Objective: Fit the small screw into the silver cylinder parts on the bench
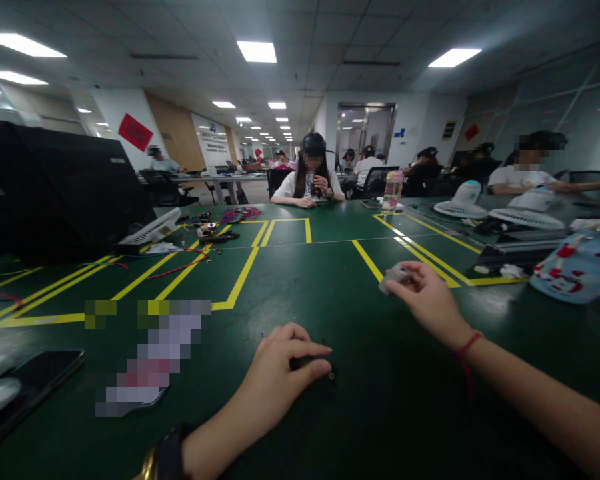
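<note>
— Left hand (280, 373) first: what is it doing?

— Lying low at six o'clock in the head view, knuckles up, heel on the green table (360, 413). Its fingers are half curled and the index is stretched toward three o'clock, its tip just beside a tiny dark part (331, 376) on the surface. Something dark sits in the shadow under thumb and index; whether the hand grips it I cannot tell.

— Why so flat?

— I'd judge that resting the hand steadies the fingertips for so small a thing.

— And the right hand (427, 297)?

— At two o'clock from the left, well apart, lifted clear of the table. Thumb and fingertips are closed in a pinch on a small pale piece (393, 276), which sticks out toward nine o'clock. A pinch suits a thing that small, and held outside the palm it is in plain view, I think. A red cord (467, 347) circles that wrist; a dark wristband (173, 453) circles the left.

— Around them?

— Yellow tape lines (240, 280) mark bays at eleven and one o'clock. A phone (30, 380) lies face up at eight o'clock, loose wires (180, 267) at ten, a blue pouch (575, 267) at three. At twelve o'clock, across the table, another person (310, 183) sits with their own hands raised, apart from these two.
</note>
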The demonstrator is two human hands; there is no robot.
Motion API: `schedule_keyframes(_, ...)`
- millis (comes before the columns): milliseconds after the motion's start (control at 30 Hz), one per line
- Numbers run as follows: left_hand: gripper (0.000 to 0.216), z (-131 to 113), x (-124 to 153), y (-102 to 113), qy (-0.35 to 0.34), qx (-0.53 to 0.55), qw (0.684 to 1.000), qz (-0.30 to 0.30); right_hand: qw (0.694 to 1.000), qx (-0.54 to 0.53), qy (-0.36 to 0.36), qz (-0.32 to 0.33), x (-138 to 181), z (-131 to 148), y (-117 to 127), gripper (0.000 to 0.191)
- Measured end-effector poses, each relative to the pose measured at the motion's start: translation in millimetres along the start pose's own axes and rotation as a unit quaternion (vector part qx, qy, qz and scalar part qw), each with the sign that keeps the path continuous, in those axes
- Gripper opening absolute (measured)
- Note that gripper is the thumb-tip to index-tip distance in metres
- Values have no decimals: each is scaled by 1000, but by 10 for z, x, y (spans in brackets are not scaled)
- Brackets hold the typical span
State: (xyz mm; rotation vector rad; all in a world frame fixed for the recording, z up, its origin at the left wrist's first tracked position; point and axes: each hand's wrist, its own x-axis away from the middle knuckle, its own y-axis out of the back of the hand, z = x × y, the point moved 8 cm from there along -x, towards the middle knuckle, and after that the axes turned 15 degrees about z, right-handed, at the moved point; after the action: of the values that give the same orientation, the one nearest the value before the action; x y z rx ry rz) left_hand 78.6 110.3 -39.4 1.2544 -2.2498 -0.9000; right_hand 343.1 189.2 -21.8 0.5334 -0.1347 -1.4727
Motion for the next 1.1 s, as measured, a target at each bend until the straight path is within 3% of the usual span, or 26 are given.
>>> schedule_keyframes(100,33,229,24,252,47,119,987,-97,969,171,-66,-167,-161,-398,777,53)
schedule_keyframes(200,39,542,69,408,108,235,951,-169,940,223,-120,-229,-150,-745,1277,50)
schedule_keyframes(300,37,701,62,411,101,321,924,-182,926,244,-159,-241,-105,-933,1480,50)
schedule_keyframes(400,35,719,57,388,90,318,926,-183,908,277,-166,-266,-60,-827,1438,64)
schedule_keyframes(467,35,701,68,388,92,294,932,-190,892,331,-117,-283,-10,-505,1224,73)
schedule_keyframes(500,35,689,75,394,95,282,935,-194,897,352,-76,-256,3,-307,1020,72)
schedule_keyframes(567,37,663,88,412,99,258,940,-201,933,347,17,-93,31,60,391,57)
schedule_keyframes(600,37,650,95,423,101,248,941,-205,950,304,54,46,88,194,-27,47)
schedule_keyframes(633,38,639,100,433,103,240,943,-208,944,263,86,179,215,326,-446,44)
schedule_keyframes(667,38,628,105,441,105,234,943,-211,927,235,116,268,378,462,-787,41)
schedule_keyframes(733,39,610,111,452,107,225,944,-216,897,201,158,361,658,663,-1234,29)
schedule_keyframes(800,38,601,112,454,108,220,945,-217,896,195,175,358,736,741,-1347,18)
schedule_keyframes(867,37,597,109,453,106,216,947,-215,918,206,172,291,592,707,-1140,20)
schedule_keyframes(967,35,598,101,452,102,212,949,-208,944,303,123,49,172,506,-267,24)
schedule_keyframes(1000,35,600,98,451,101,211,950,-206,930,354,87,-54,68,412,105,26)
schedule_keyframes(1033,35,600,95,450,101,210,951,-204,921,370,57,-112,-20,294,422,28)
schedule_keyframes(1100,34,601,87,441,104,209,952,-196,903,392,1,-178,-133,29,937,28)
